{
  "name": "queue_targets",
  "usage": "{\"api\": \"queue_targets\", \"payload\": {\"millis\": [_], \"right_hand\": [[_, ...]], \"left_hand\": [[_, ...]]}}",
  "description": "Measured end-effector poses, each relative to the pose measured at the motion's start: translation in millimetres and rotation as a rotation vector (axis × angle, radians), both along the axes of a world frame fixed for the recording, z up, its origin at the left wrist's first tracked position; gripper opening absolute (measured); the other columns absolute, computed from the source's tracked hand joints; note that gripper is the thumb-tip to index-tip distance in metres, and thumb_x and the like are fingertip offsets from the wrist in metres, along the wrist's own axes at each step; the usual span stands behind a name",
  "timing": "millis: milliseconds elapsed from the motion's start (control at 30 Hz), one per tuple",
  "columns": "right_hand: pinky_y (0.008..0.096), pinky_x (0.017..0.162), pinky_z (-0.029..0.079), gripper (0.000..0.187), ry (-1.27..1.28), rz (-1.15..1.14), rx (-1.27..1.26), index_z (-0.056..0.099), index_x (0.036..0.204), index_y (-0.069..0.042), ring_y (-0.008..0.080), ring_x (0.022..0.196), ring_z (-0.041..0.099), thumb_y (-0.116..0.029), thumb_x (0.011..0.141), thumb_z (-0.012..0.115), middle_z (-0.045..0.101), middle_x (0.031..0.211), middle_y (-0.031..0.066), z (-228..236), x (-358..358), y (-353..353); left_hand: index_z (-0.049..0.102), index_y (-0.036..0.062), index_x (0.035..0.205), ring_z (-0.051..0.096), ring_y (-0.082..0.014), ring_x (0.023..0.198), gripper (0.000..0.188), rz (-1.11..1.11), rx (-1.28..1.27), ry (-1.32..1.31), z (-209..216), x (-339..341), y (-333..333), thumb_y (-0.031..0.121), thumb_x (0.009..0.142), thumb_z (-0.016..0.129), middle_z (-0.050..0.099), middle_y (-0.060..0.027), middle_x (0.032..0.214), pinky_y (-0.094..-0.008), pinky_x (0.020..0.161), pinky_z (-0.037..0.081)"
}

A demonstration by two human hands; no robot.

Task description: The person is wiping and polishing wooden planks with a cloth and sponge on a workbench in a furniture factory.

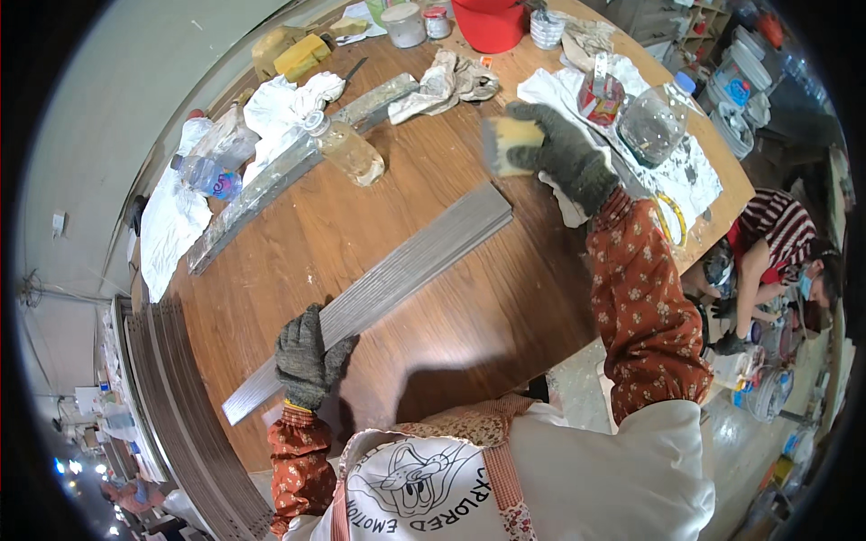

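A long grey ribbed strip [417, 256] lies slantwise across the wooden table. Around its nearer left part is my left hand [307, 359], in a dark grey work glove, with the fingers closed over the strip. Beyond the strip's far right end, my right hand [568, 155], gloved the same way, grips a yellowish sponge-like block [517, 146]. Motion blurs the block's left side, and the fingers cover part of it. Beside the right hand, a jar with red contents [601, 97] and a clear rounded container [653, 124] rest on a stained white cloth [695, 162].
A bottle of yellowish liquid [347, 149] stands near a long paint-smeared bar [262, 203]. Rags [448, 86], a red bucket [490, 22] and yellow sponges [302, 56] line the table's far side. Dark strips [185, 406] are at the left; another person [767, 243] works at right.
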State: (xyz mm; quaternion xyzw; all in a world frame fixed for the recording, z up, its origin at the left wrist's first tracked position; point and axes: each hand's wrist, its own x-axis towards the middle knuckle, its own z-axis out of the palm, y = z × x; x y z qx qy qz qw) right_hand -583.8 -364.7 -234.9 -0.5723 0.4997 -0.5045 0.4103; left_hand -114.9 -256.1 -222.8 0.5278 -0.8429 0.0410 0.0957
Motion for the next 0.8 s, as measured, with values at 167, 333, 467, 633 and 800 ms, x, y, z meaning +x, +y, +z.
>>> {"api": "queue_targets", "payload": {"millis": [167, 333, 467, 633, 800], "right_hand": [[0.0359, 0.101, 0.047, 0.054, 0.217, -0.042, -0.103, 0.050, 0.124, -0.006, 0.0266, 0.120, 0.056, -0.004, 0.077, 0.078, 0.054, 0.133, 0.0143, -31, 2, 23], [0.0373, 0.098, 0.048, 0.053, 0.235, -0.094, -0.230, 0.047, 0.122, -0.007, 0.0275, 0.121, 0.056, -0.002, 0.077, 0.075, 0.055, 0.132, 0.0157, -18, 5, 33], [0.0370, 0.094, 0.050, 0.051, 0.392, -0.134, -0.177, 0.048, 0.121, -0.009, 0.0264, 0.116, 0.059, 0.001, 0.077, 0.073, 0.061, 0.122, 0.0127, -28, 8, 40], [0.0355, 0.097, 0.049, 0.057, 0.566, -0.231, -0.337, 0.051, 0.126, -0.009, 0.0246, 0.118, 0.057, 0.004, 0.075, 0.073, 0.058, 0.128, 0.0126, -7, 3, 53], [0.0426, 0.097, 0.048, 0.060, 0.538, -0.229, -0.380, 0.052, 0.131, -0.005, 0.0352, 0.112, 0.060, -0.011, 0.076, 0.074, 0.063, 0.119, 0.0151, 6, 21, 44]], "left_hand": [[0.054, 0.0007, 0.129, 0.059, -0.0382, 0.099, 0.072, -0.008, 0.013, -0.027, 3, -2, 0, 0.045, 0.077, 0.077, 0.063, -0.0187, 0.111, -0.0483, 0.087, 0.047], [0.055, 0.0003, 0.127, 0.060, -0.0380, 0.098, 0.070, -0.015, -0.019, -0.013, -2, 2, 1, 0.048, 0.079, 0.075, 0.064, -0.0185, 0.108, -0.0494, 0.086, 0.047], [0.054, 0.0007, 0.130, 0.059, -0.0381, 0.100, 0.073, -0.005, -0.017, -0.011, -1, 2, 3, 0.046, 0.077, 0.077, 0.063, -0.0187, 0.110, -0.0483, 0.087, 0.047], [0.056, 0.0002, 0.126, 0.061, -0.0376, 0.096, 0.071, 0.005, -0.021, -0.003, 0, 2, 1, 0.049, 0.078, 0.076, 0.064, -0.0189, 0.104, -0.0486, 0.086, 0.048], [0.056, 0.0003, 0.126, 0.061, -0.0376, 0.096, 0.071, -0.003, -0.036, -0.006, 3, 0, 3, 0.049, 0.078, 0.075, 0.064, -0.0189, 0.104, -0.0483, 0.086, 0.048]]}}
